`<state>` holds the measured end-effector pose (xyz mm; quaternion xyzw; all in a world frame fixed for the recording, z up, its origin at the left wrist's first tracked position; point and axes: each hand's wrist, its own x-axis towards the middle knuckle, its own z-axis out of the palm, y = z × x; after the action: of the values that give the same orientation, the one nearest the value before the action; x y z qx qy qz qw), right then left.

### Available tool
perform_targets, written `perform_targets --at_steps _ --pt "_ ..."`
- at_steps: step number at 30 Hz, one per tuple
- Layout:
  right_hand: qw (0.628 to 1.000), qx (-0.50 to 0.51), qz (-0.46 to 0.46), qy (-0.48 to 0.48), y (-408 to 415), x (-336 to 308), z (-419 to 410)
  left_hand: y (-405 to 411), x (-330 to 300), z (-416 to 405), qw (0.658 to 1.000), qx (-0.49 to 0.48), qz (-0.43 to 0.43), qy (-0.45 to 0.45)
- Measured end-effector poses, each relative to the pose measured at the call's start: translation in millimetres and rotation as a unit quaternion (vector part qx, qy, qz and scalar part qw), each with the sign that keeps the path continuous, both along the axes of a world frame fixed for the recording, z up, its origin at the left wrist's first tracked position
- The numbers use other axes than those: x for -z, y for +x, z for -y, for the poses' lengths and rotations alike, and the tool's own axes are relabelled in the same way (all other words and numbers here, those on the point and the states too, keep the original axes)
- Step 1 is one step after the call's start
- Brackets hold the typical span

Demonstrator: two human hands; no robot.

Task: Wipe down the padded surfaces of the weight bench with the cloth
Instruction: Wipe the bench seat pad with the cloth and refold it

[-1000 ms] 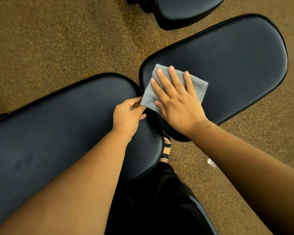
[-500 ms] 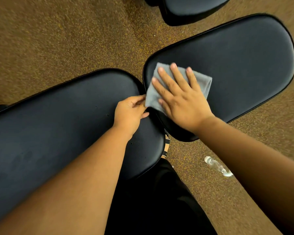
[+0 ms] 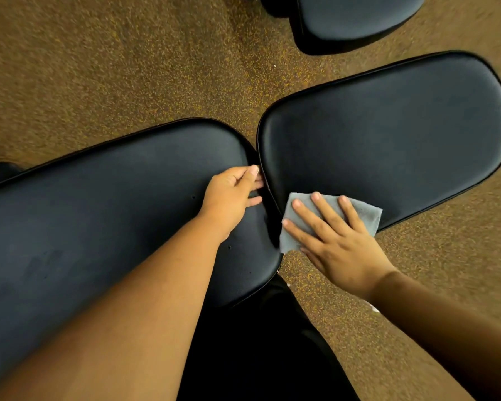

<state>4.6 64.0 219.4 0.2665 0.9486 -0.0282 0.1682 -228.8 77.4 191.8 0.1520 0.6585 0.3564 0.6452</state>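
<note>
Speckled brown floor (image 3: pixel 113 68) spreads under everything, and on it stand two long black padded surfaces set end to end: the left pad (image 3: pixel 84 221) runs off to the near left, and the right pad (image 3: pixel 388 140) angles away to the far right, with a narrow gap between their rounded ends. A third black pad (image 3: pixel 353 21) sits at the far edge, well apart from the others and cut off by the frame. A dark trouser leg (image 3: pixel 258 342) fills the near middle between the two forearms. The right hand (image 3: pixel 336 241) lies flat with fingers straight and spread, pressing the grey cloth (image 3: pixel 362 215) onto the near left corner of the right pad, the cloth's near edge hanging just past the pad's rim. The left hand (image 3: pixel 232 195) rests on the end of the left pad, fingers curled toward the gap; they seem to hook over the pad's edge, though the fingertips are hidden there. At the far left a small black foot (image 3: pixel 0 172) pokes out from behind the left pad
</note>
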Motion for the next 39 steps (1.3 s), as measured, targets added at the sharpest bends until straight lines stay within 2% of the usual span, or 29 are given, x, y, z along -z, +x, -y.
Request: perform_targets --at_steps 2,4,5,7,10,13,15,19,22,26,29,33,36,39 --pt "0.999 -0.041 0.003 -0.004 -14.5 3.0 -15.6 -3.8 -7.2 -3.5 0.999 0.013 0.037 -0.014" --pt "0.998 -0.067 0.000 -0.007 -38.5 6.9 -40.1 -11.9 -14.6 -1.7 0.999 0.026 0.026 0.000" --pt "0.998 -0.065 -0.005 -0.004 -52.0 8.7 -54.4 -17.3 -18.7 2.1 0.999 0.030 -0.009 0.021" --pt "0.999 -0.050 -0.014 0.004 -80.8 11.4 -82.6 -33.0 -27.4 15.2 0.986 0.046 -0.141 0.076" --pt "0.999 -0.042 0.004 0.018 -111.4 14.8 -108.9 -57.7 -46.6 41.1 0.907 0.148 -0.368 0.140" --pt "0.992 -0.121 0.032 0.025 -112.6 15.5 -98.8 -69.3 -64.3 64.3 0.806 0.281 -0.510 0.108" --pt "0.980 -0.198 0.038 -0.002 -98.8 13.3 -79.6 -66.8 -69.0 78.0 0.747 0.357 -0.558 0.048" --pt "0.949 -0.300 0.027 -0.091 -73.0 9.1 -72.1 -53.8 -72.8 86.1 0.706 0.458 -0.537 -0.051" --pt "0.947 -0.316 -0.010 -0.061 -79.4 18.1 -100.3 -43.8 -68.1 82.0 0.702 0.477 -0.522 -0.081" --pt "0.986 -0.168 -0.007 0.004 -105.0 17.5 -132.2 -34.4 -63.8 67.7 0.713 0.468 -0.518 -0.063" --pt "0.994 -0.106 -0.017 0.036 -97.6 16.0 -105.4 -27.3 -59.1 54.8 0.708 0.474 -0.522 -0.038" --pt "0.992 -0.120 -0.023 0.021 -63.9 12.7 -66.1 -21.0 -52.0 32.9 0.708 0.468 -0.528 -0.008" --pt "0.991 -0.129 -0.027 0.032 -57.8 7.9 -89.1 -17.9 -47.9 12.6 0.701 0.466 -0.540 -0.002" --pt "0.996 0.000 -0.041 0.077 -66.5 4.0 -136.3 -11.7 -34.3 -5.4 0.700 0.465 -0.541 -0.025"
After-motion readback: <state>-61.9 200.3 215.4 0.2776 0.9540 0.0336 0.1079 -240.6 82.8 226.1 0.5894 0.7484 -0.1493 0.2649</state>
